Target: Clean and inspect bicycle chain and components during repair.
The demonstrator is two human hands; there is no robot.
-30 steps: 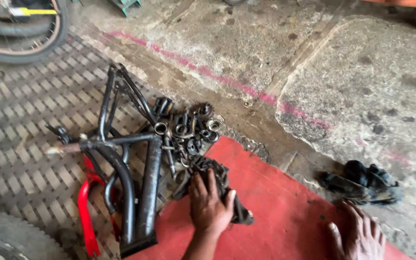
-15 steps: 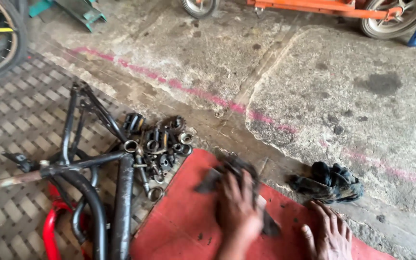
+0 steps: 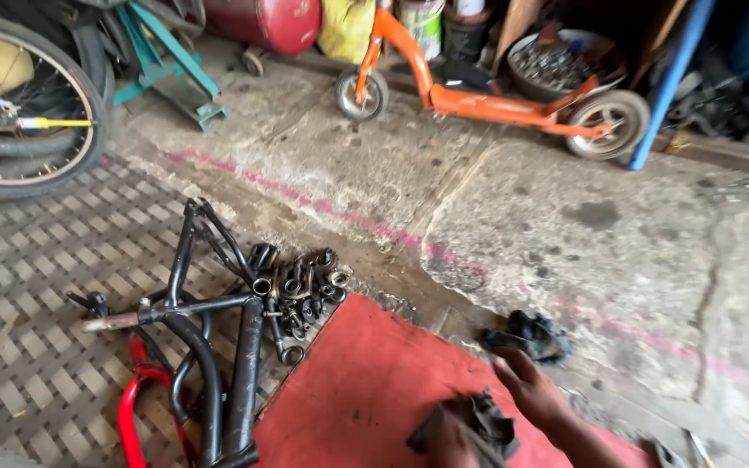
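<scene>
The dark rag [image 3: 470, 420] lies on the red mat [image 3: 366, 381] at the bottom, with the left hand [image 3: 452, 438] gripping it. The right hand [image 3: 530, 390] rests flat and open beside it. Black bike frames [image 3: 218, 347] and metal rings [image 3: 305, 290] lie nearby. An orange scooter [image 3: 478, 95] stands on the dirty concrete floor [image 3: 522, 217].

The right hand [image 3: 530, 390] rested on the red mat [image 3: 366, 381], the left hand [image 3: 452, 438] gripped a dark rag [image 3: 478, 416]; a black bike frame [image 3: 218, 347] lay beside them.
</scene>
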